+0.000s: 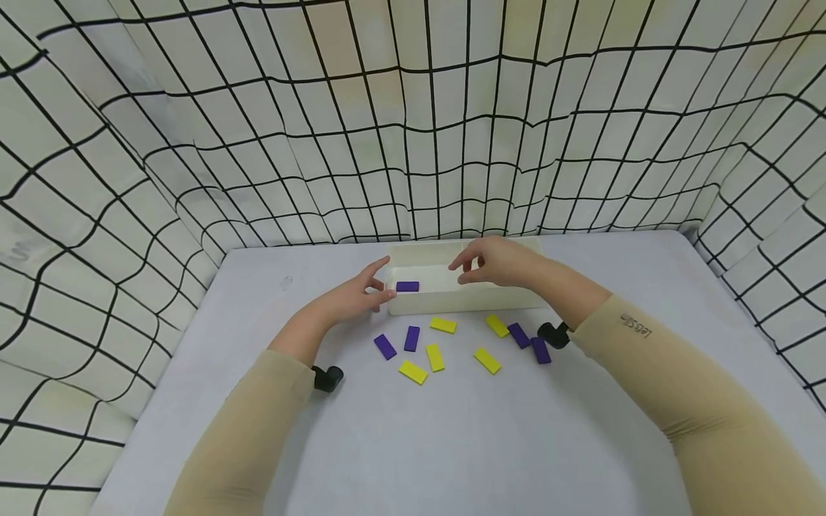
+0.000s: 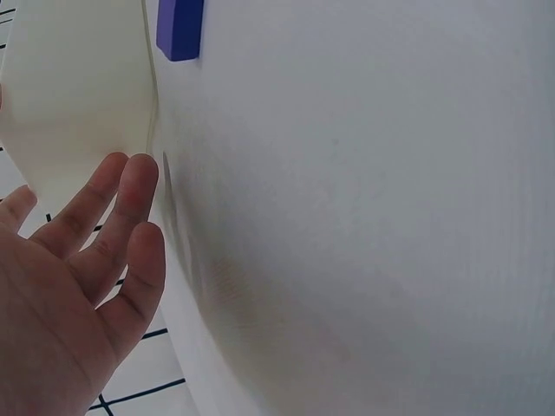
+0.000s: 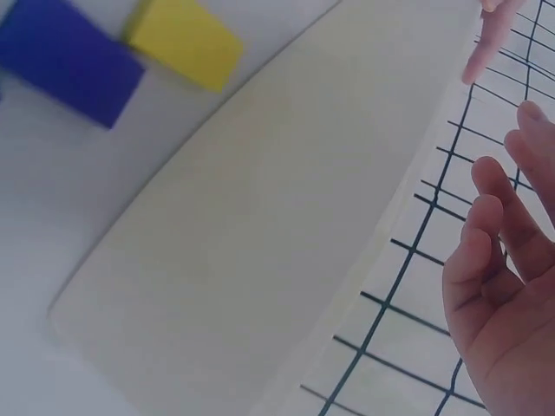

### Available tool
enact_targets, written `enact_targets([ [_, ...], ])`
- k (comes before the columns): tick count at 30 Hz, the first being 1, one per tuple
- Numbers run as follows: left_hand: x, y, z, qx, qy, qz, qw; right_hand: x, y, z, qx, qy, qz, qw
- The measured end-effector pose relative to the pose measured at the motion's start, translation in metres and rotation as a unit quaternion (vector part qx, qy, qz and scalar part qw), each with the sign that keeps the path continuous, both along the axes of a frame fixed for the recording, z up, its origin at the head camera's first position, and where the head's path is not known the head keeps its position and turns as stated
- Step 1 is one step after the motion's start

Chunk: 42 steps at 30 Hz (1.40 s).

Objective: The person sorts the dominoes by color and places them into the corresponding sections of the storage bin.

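The long white box (image 1: 464, 301) stands crosswise on the counter (image 1: 452, 444), in front of the person and within reach of both arms, probably so that either side can be worked without leaning. The left hand (image 1: 348, 297) is spread about its left end, thumb at the front corner, seemingly to steady it rather than grip it; whether the fingertips press the wall I cannot tell. The right hand (image 1: 506, 261) is over the box, fingers loosely bent and thumb apart, with nothing visible between them. One purple block (image 1: 407, 287) lies flat inside, near the left end. The yellow blocks (image 1: 487, 360) and the other purple blocks (image 1: 385, 347) lie scattered at mixed angles on the near side, perhaps left there for easy picking. The right hand and forearm cover much of the box's right part, so anything beneath is hidden. The right wrist view gives only its outer wall, with blurred blocks beside it; the left wrist view cuts off a purple block at the top edge.
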<state>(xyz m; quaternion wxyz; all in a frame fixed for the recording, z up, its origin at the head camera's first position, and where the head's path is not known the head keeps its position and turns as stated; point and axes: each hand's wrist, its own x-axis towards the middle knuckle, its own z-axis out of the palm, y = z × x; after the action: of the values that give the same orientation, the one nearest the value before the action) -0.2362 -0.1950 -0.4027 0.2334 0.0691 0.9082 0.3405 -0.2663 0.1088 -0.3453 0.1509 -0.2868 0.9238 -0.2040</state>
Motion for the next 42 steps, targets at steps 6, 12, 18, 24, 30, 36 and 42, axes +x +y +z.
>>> enact_targets([
  [6,0.001,-0.001,0.001,-0.001,-0.003,0.002,1.0000,0.017,0.028,0.000,-0.014,0.000,-0.001,1.000],
  [12,0.000,0.000,-0.001,-0.003,-0.003,0.006,1.0000,0.034,0.055,-0.009,-0.018,-0.010,-0.010,1.000],
  [18,-0.001,0.002,-0.002,0.004,-0.007,0.008,0.9999,0.052,0.077,-0.026,-0.015,-0.033,-0.027,0.999],
  [24,0.000,0.001,-0.001,0.005,-0.005,0.010,0.9999,0.066,0.094,-0.040,-0.011,-0.050,-0.041,0.998],
  [30,0.000,0.001,-0.001,0.008,-0.004,0.007,0.9999,0.074,0.108,-0.052,-0.006,-0.057,-0.057,0.997],
  [36,0.001,0.001,0.000,0.007,-0.002,0.004,1.0000,0.078,0.113,-0.062,0.004,-0.074,-0.077,0.994],
  [42,0.000,0.000,-0.001,0.006,-0.002,0.005,1.0000,0.082,0.116,-0.072,0.015,-0.081,-0.093,0.992],
])
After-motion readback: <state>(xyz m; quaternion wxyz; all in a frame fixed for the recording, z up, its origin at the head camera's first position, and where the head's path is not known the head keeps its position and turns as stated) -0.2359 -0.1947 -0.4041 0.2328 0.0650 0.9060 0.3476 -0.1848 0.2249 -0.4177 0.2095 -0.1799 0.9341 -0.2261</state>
